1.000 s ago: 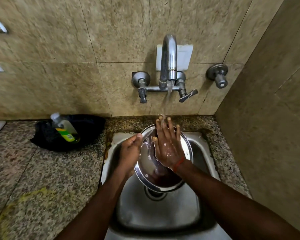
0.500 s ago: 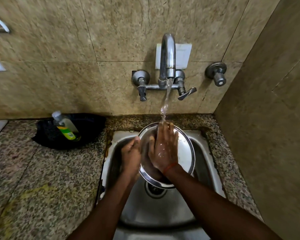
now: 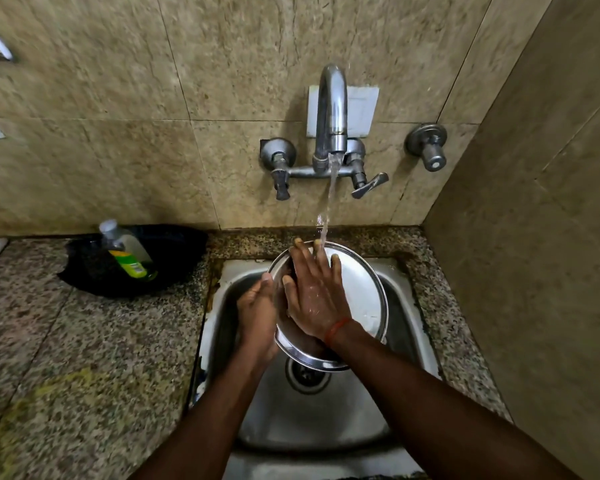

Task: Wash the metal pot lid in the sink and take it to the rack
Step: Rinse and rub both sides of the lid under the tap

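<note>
The round metal pot lid is tilted up over the steel sink, its shiny face toward me. My left hand grips the lid's left rim, thumb on the front. My right hand lies flat on the lid's face with fingers spread, wet. Water runs from the wall tap onto my right fingertips and the top of the lid. The lid's lower left part is hidden behind my hands.
A dish soap bottle lies in a black tub on the granite counter left of the sink. Tap handles and a wall valve stick out above. A tiled wall closes in on the right.
The lid and both hands rose toward the tap. The water stream grew from a trickle to a steady flow. My right hand slid left across the lid's face.
</note>
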